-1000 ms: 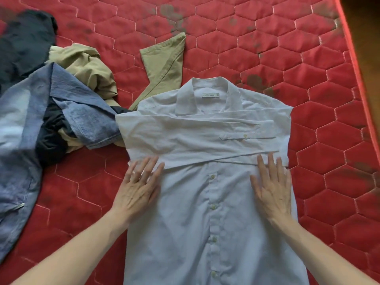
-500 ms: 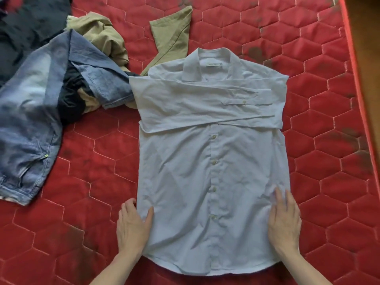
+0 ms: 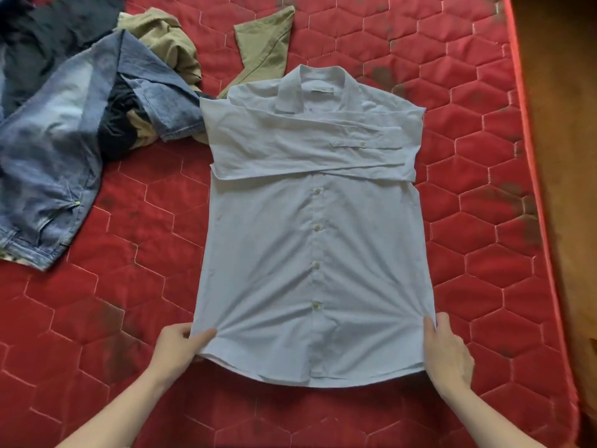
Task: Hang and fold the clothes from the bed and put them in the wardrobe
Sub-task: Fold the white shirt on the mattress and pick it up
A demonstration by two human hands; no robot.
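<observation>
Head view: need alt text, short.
Two hands, left hand and right hand, pinch the bottom corners of a pale blue shirt lying flat on a red quilted mattress, sleeves folded across its chest. Jeans and khaki clothes lie piled upper left.

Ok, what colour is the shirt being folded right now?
Pale blue, plain, no visible pattern: the shirt with small pale buttons, seen in the head view.

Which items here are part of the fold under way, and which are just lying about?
In hand: pale blue shirt, sleeves folded across the chest; left hand and right hand, each pinching a hem corner.

Lying about: denim jeans, khaki garment, dark garment, red mattress.
</observation>
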